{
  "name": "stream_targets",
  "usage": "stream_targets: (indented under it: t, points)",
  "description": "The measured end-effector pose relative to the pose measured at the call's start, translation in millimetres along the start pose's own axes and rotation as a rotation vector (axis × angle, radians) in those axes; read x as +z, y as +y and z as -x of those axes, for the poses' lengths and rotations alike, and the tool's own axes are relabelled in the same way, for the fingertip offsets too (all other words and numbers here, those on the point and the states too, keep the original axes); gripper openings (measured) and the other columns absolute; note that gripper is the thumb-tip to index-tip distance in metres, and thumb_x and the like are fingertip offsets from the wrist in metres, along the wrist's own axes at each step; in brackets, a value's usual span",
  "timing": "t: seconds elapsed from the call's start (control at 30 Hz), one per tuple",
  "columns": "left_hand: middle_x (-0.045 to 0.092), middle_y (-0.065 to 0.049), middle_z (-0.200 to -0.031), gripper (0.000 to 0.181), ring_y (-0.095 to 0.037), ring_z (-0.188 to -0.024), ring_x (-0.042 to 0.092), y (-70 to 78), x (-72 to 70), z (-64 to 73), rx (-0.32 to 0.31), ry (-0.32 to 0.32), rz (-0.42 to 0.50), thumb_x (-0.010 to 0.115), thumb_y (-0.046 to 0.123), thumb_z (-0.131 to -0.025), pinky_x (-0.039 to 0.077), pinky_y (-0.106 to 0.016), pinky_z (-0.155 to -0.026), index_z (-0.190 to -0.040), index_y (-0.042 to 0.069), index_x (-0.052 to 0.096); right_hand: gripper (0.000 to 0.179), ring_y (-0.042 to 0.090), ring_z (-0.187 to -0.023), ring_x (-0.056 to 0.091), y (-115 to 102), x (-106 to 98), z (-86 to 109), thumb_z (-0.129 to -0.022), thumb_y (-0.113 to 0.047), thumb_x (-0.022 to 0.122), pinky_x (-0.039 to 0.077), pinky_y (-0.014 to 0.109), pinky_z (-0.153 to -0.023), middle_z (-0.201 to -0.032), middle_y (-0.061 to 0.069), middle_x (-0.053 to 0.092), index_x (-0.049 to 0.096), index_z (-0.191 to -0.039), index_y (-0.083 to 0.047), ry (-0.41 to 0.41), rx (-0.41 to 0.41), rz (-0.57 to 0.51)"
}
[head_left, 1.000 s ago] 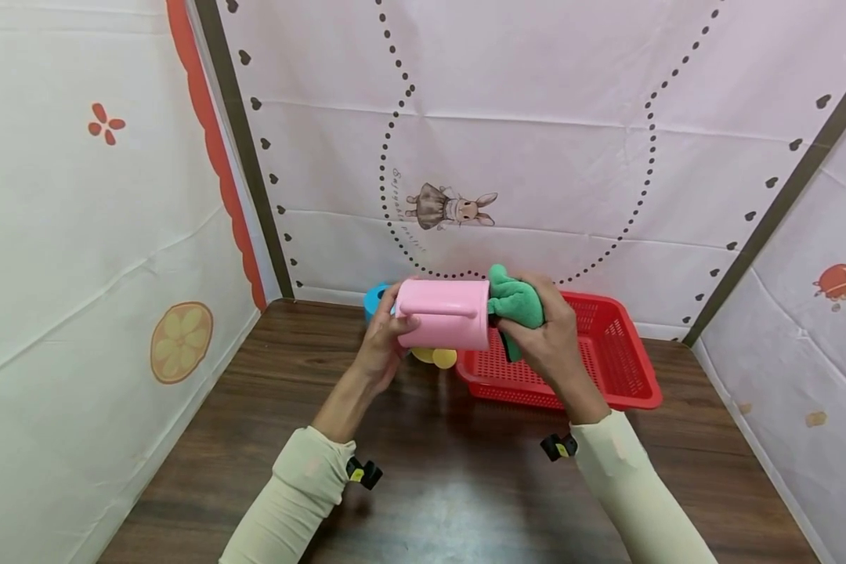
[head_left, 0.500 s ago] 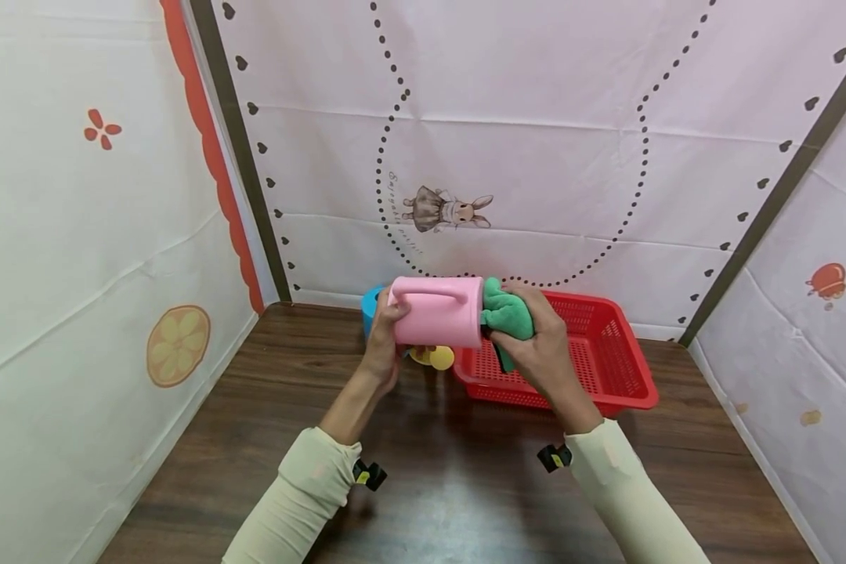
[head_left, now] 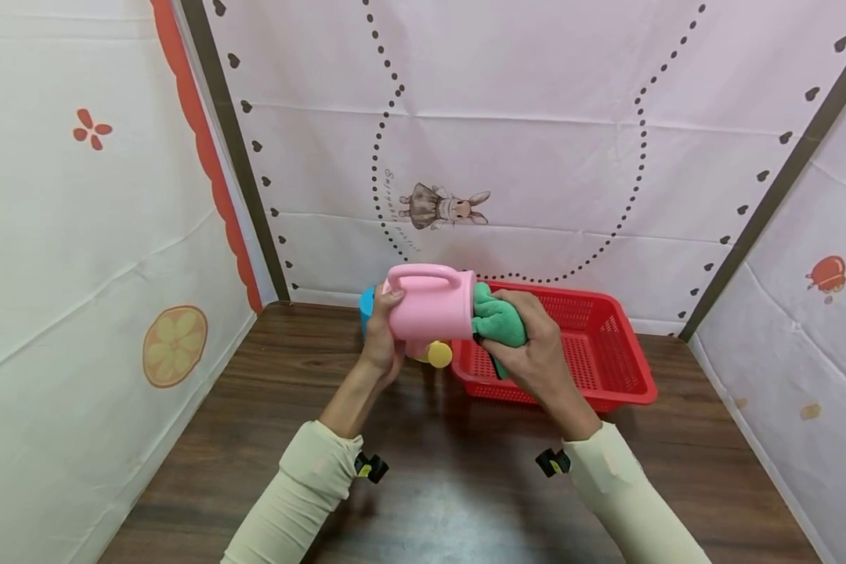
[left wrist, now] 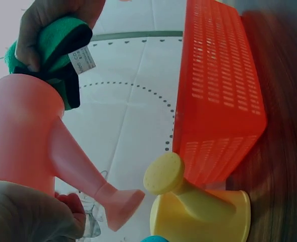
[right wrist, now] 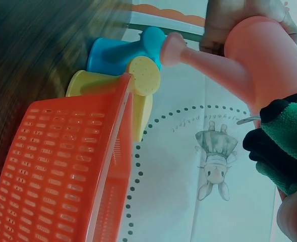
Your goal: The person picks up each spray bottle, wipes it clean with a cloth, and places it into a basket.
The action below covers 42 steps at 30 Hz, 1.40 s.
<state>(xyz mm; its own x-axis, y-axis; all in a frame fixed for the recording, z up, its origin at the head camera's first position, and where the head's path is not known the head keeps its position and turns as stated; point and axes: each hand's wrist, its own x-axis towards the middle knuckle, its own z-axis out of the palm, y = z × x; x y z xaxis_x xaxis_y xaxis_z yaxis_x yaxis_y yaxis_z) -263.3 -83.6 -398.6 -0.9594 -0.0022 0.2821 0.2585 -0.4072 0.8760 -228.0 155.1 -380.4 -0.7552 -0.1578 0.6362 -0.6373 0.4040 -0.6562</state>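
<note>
A pink toy watering can [head_left: 433, 309] is held on its side above the table, its opening facing right. My left hand [head_left: 382, 333] grips it round the base end, thumb near the handle. In the left wrist view its spout [left wrist: 80, 159] slants down toward a yellow watering can [left wrist: 203, 217]. My right hand [head_left: 539, 345] holds a bunched green cloth [head_left: 500, 321] with a dark underside at the can's mouth. A white tag [left wrist: 81, 59] hangs from the cloth. Part of the cloth is hidden inside the opening.
A red perforated basket [head_left: 623, 376] stands at the back right of the brown wooden table [head_left: 423, 486]. The yellow can sits against its left side, with a blue watering can [right wrist: 115, 55] beyond. Printed fabric walls [head_left: 536, 157] enclose the back and both sides.
The pink can has turned about its long axis, so its handle has risen to the upper side and the spout now shows below. Both hands have shifted slightly left with the can and cloth.
</note>
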Motion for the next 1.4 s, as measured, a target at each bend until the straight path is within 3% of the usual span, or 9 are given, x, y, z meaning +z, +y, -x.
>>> stream_targets:
  t: [0.17,0.23,0.43,0.63,0.9,1.17,1.27,1.4]
  points:
    - [0.073,-0.003,-0.113,0.046,-0.018,-0.081,0.067,0.1,1.8,-2.2,0.048,-0.037,0.021,0.052,0.047,-0.098,0.056,-0.031,-0.053,-0.138,0.026,0.059,0.064,0.036,-0.127,0.065,-1.1,0.7,-0.2,-0.085,-0.006,0.093,0.062,0.062,-0.106,-0.145,0.017,0.068,0.068,-0.143,-0.007,0.006,-0.013,0.009]
    - [0.073,-0.003,-0.118,0.046,-0.018,-0.088,0.069,-0.3,2.1,-3.4,0.058,-0.028,0.012,0.053,0.045,-0.098,0.060,-0.031,-0.059,-0.139,0.026,0.059,0.064,0.035,-0.126,0.065,-1.2,0.5,-0.5,-0.084,-0.006,0.094,0.062,0.061,-0.105,-0.145,0.017,0.068,0.068,-0.143,-0.007,0.010,-0.022,0.012]
    - [0.063,-0.004,-0.132,0.052,-0.021,-0.108,0.066,-3.7,0.3,-2.8,-0.020,0.029,-0.018,0.056,0.044,-0.098,0.063,-0.031,-0.080,-0.146,0.027,0.049,0.061,0.035,-0.125,0.066,-1.7,-0.5,-3.6,-0.084,-0.006,0.093,0.061,0.057,-0.105,-0.142,0.018,0.070,0.070,-0.140,-0.005,0.043,-0.081,0.005]
    - [0.060,-0.005,-0.138,0.057,-0.025,-0.116,0.063,-8.8,-3.4,1.4,-0.076,0.014,-0.034,0.056,0.047,-0.099,0.065,-0.034,-0.082,-0.152,0.028,0.046,0.062,0.037,-0.128,0.066,-3.8,-1.6,-11.1,-0.085,-0.006,0.093,0.059,0.062,-0.107,-0.143,0.019,0.070,0.069,-0.142,-0.004,0.064,-0.099,-0.015]
    - [0.057,-0.008,-0.136,0.060,-0.026,-0.112,0.061,-8.4,-4.2,7.0,-0.061,-0.009,-0.046,0.054,0.047,-0.098,0.060,-0.035,-0.081,-0.153,0.024,0.047,0.060,0.033,-0.125,0.065,-1.7,-3.1,-20.6,-0.087,-0.006,0.091,0.059,0.057,-0.102,-0.141,0.017,0.071,0.069,-0.143,-0.005,0.072,-0.028,-0.014]
    - [0.059,-0.001,-0.120,0.045,-0.019,-0.098,0.061,-3.5,-3.2,8.4,0.018,0.028,-0.024,0.054,0.043,-0.096,0.056,-0.030,-0.074,-0.132,0.015,0.053,0.061,0.035,-0.126,0.064,5.7,-2.3,-19.4,-0.087,-0.007,0.090,0.058,0.060,-0.103,-0.143,0.019,0.070,0.069,-0.145,-0.005,0.054,0.028,-0.033]
    - [0.061,0.001,-0.111,0.033,-0.017,-0.092,0.061,-0.4,-4.3,7.3,0.013,0.023,-0.003,0.055,0.043,-0.096,0.054,-0.028,-0.069,-0.118,0.018,0.056,0.062,0.036,-0.127,0.064,9.0,-0.9,-16.3,-0.087,-0.008,0.090,0.057,0.060,-0.105,-0.146,0.019,0.069,0.068,-0.145,-0.006,0.041,0.030,-0.027]
    - [0.064,0.001,-0.106,0.027,-0.017,-0.089,0.062,2.9,-8.6,4.4,-0.020,-0.025,0.013,0.053,0.042,-0.099,0.053,-0.029,-0.068,-0.114,0.020,0.061,0.064,0.037,-0.128,0.065,11.2,1.1,-10.5,-0.085,-0.008,0.092,0.058,0.062,-0.107,-0.146,0.019,0.070,0.069,-0.144,-0.004,0.029,0.011,0.002]
